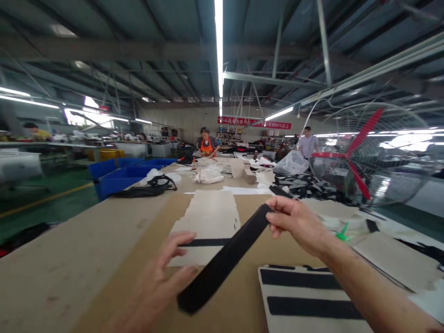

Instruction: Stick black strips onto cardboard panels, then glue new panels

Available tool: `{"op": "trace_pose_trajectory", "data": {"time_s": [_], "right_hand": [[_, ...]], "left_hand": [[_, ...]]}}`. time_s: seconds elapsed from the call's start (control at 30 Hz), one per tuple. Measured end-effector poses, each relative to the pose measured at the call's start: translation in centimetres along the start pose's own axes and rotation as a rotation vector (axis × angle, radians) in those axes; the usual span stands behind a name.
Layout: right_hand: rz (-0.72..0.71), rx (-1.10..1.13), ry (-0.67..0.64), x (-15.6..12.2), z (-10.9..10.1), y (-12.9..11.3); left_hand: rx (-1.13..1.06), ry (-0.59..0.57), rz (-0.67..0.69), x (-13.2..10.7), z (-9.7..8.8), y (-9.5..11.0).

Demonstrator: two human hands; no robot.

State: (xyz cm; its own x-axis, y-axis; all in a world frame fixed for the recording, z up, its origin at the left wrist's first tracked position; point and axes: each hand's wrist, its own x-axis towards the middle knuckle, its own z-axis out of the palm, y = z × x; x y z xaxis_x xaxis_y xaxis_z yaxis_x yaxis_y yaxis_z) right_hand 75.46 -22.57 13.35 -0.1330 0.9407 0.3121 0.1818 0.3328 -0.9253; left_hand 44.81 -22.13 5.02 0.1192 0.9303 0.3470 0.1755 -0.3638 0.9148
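Between finger and thumb, my right hand pinches the upper end of a black fabric strip, which slants down toward the lower left. My left hand, somewhat blurred, has its fingers apart close to the strip's lower end and holds nothing. Behind the strip lies a pale cardboard sheet with a ragged edge, and a dark strip runs across its near part. A pale panel with dark bands sits at the lower right, partly behind my right forearm.
Black and grey scraps pile up at the right, near a large fan with red blades. Blue bins stand left of the table. A plastic bag lies farther back, and a person in an orange apron is at the far end.
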Motion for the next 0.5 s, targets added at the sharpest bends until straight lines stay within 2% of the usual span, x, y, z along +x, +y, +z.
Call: {"op": "trace_pose_trajectory", "data": {"time_s": [0.07, 0.13, 0.17, 0.2, 0.23, 0.3, 0.4, 0.5], "right_hand": [[0.068, 0.102, -0.133, -1.2, 3.0, 0.3], [0.123, 0.177, -0.217, -2.2, 5.3, 0.7], [0.139, 0.207, -0.226, -2.6, 6.3, 0.9], [0.150, 0.234, -0.217, -2.9, 7.0, 1.2], [0.158, 0.261, -0.193, -3.2, 7.6, 1.5], [0.175, 0.324, -0.138, -3.5, 8.3, 2.0], [0.190, 0.427, -0.092, -4.0, 8.6, 2.8], [0.199, 0.478, -0.085, -4.6, 8.7, 3.4]], "left_hand": [[-0.139, -0.267, -0.033, -0.7, 1.3, 1.1], [-0.345, -0.594, -0.169, -1.7, 2.8, 1.6], [-0.437, -0.705, -0.268, -2.3, 3.4, 1.7], [-0.511, -0.765, -0.357, -2.9, 4.0, 1.5], [-0.568, -0.775, -0.424, -3.6, 4.4, 1.2], [-0.642, -0.713, -0.475, -4.6, 4.8, 0.6], [-0.697, -0.650, -0.457, -5.3, 4.9, 0.0], [-0.709, -0.654, -0.409, -5.3, 5.0, -0.1]]}}
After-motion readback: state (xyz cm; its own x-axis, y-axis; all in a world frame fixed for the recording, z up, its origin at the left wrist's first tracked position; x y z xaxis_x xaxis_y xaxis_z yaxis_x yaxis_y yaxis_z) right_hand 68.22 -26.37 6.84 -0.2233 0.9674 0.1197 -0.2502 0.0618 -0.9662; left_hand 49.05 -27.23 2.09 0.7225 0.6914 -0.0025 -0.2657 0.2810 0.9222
